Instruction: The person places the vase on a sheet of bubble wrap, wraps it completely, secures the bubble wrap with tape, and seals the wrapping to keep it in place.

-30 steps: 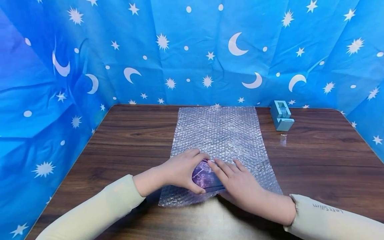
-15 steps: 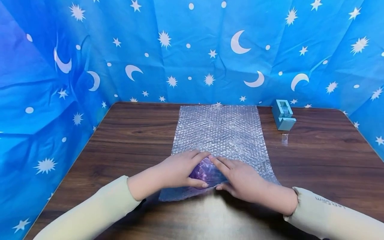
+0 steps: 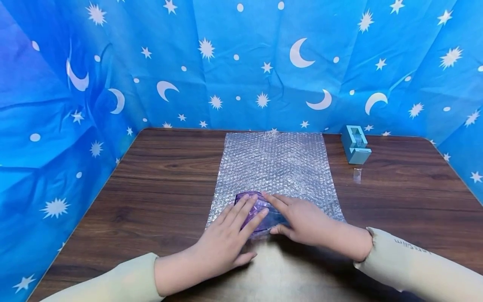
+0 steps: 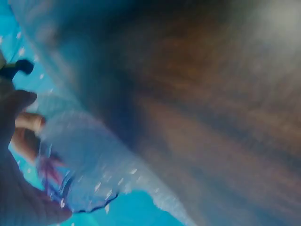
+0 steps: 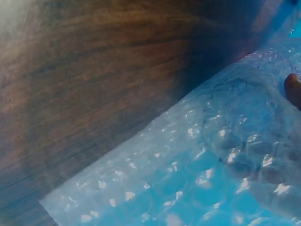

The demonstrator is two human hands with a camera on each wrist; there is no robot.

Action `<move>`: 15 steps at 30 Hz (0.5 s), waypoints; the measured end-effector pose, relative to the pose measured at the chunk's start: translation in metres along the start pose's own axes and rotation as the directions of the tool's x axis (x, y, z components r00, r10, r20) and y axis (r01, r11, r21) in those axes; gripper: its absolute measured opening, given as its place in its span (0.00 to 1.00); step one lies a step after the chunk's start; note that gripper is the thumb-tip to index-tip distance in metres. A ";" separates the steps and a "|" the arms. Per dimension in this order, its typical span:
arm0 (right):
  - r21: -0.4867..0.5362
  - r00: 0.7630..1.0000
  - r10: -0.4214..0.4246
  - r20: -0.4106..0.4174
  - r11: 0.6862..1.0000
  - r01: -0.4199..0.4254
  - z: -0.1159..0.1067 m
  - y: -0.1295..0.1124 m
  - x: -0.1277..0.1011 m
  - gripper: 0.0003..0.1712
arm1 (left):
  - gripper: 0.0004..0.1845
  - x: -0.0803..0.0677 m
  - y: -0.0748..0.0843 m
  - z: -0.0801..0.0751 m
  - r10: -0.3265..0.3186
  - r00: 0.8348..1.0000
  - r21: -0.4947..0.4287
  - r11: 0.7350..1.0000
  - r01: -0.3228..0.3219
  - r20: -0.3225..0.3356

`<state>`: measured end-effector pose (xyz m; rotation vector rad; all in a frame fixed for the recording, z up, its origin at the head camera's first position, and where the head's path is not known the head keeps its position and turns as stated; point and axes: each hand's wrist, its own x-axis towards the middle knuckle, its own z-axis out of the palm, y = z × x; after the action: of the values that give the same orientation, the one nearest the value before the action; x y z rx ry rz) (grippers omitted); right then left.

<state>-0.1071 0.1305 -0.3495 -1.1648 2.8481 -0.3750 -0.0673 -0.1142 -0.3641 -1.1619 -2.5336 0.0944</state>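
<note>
A translucent purple-and-blue object (image 3: 275, 219) with a dark purple rim and glassy shine lies on its side at the near end of a sheet of bubble wrap (image 3: 275, 163). My left hand (image 3: 216, 247) rests its straight fingers across the purple end, thumb held off toward me. My right hand (image 3: 307, 220) holds the blue end, fingers over the top and thumb at the near side. In the left wrist view bubble wrap covers part of the object (image 4: 51, 172). The right wrist view shows the wrap (image 5: 188, 150) bulging near a fingertip (image 5: 292, 87).
A light-blue tape dispenser (image 3: 356, 144) stands at the back right of the dark wooden table (image 3: 162, 167). A short strip of clear tape (image 3: 357, 176) sticks out just in front of it. Blue cloth (image 3: 241, 37) with white stars and moons hangs behind the table and along its sides.
My left hand has let go of the object's left end, drawn back toward me and laid its fingers on top. The wrap's near edge has shifted up and away from me. My right hand stays on.
</note>
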 end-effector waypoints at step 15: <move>0.105 0.997 0.028 0.075 0.994 -0.036 -0.005 0.008 0.007 0.47 | 0.52 0.024 -0.025 0.025 0.013 0.995 0.031 0.999 -0.010 -0.100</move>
<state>-0.1184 0.1325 -0.3458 -1.0895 2.7431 -0.4655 -0.1080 -0.1111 -0.3756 -1.1408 -2.4302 0.0749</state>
